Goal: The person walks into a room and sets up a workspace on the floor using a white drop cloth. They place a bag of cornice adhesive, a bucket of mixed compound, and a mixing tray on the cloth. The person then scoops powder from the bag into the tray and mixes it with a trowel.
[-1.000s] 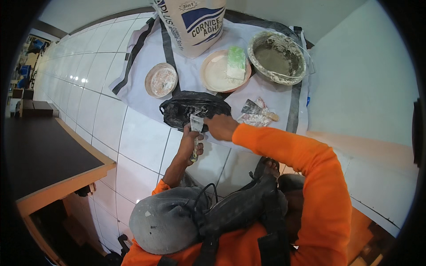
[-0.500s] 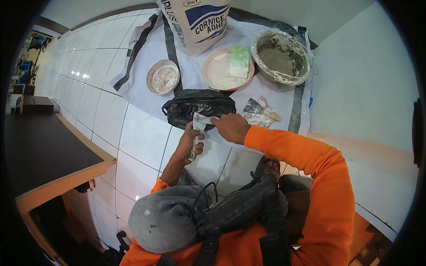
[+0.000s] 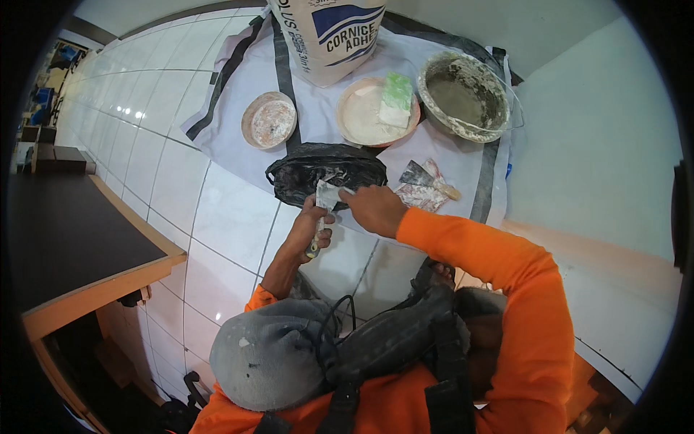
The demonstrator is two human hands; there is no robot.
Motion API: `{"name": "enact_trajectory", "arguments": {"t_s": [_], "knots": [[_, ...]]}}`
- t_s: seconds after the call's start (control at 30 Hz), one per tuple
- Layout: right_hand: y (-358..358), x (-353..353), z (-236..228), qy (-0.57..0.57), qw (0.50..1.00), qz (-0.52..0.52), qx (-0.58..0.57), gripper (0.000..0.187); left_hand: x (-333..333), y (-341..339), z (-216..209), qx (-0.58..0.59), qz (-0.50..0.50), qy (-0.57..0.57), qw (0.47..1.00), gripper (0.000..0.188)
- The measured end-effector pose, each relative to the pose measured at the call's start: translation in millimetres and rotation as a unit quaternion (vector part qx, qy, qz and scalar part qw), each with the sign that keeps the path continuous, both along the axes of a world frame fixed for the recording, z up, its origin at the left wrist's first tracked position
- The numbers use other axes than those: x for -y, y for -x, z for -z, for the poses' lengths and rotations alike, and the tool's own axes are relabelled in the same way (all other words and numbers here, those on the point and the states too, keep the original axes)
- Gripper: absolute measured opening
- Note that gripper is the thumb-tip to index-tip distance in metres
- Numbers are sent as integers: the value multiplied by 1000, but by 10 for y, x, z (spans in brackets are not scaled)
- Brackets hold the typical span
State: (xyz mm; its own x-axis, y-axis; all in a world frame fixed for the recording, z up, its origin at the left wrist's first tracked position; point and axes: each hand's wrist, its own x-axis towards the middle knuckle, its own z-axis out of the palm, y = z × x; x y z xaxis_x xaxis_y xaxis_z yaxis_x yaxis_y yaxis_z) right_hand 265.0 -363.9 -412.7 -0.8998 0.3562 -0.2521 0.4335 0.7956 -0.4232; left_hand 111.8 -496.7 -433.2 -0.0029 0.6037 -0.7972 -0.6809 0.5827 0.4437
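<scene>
My left hand (image 3: pixel 310 230) is closed round the handle of a putty knife (image 3: pixel 325 195), its blade pointing up and coated with white residue. Against that blade my right hand (image 3: pixel 377 210) pinches a thin, flat, pale piece; its kind is mostly hidden by my fingers. Both hands meet just at the near edge of a crumpled black plastic bag (image 3: pixel 293 181), which lies open with whitish scraps inside. To the right of the bag, another scraper (image 3: pixel 417 174) with a dark blade rests on a white-smeared sheet (image 3: pixel 426 197).
A white cloth (image 3: pixel 217 148) covers the tiles. On it stand a powder-dusted bowl (image 3: pixel 269 120), a wide bowl of white powder (image 3: pixel 358 119) with a green-and-white block (image 3: pixel 395 105), a crusted bucket (image 3: pixel 463 98) and a large sack (image 3: pixel 329 43). A dark-topped table (image 3: pixel 79 239) is at left.
The view has shifted slightly, so the objects on the cloth sit a little further right. Both hands keep their grips, with the right fingers still at the putty knife's blade.
</scene>
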Motion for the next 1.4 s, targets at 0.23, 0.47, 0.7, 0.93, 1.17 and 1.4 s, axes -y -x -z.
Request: {"name": "enact_trajectory", "arguments": {"t_s": [0.23,0.47,0.7,0.93,1.17,1.4], "knots": [[147,16,7,39,999,12,22,30,22,-44,-21,-32,-2,-15,999,43],[253,66,11,90,992,28,84,30,54,-45,20,-69,-7,4,998,42],[297,-21,64,106,989,-9,107,42,-14,-62,58,-101,-10,7,995,40],[363,-74,-48,138,980,46,139,42,58,7,53,-86,-1,-11,996,42],[287,-175,17,88,992,37,83,32,-22,8,-10,-77,8,-22,997,46],[136,-127,3,70,994,37,76,27,54,-6,-15,-59,-16,-19,998,45]]}}
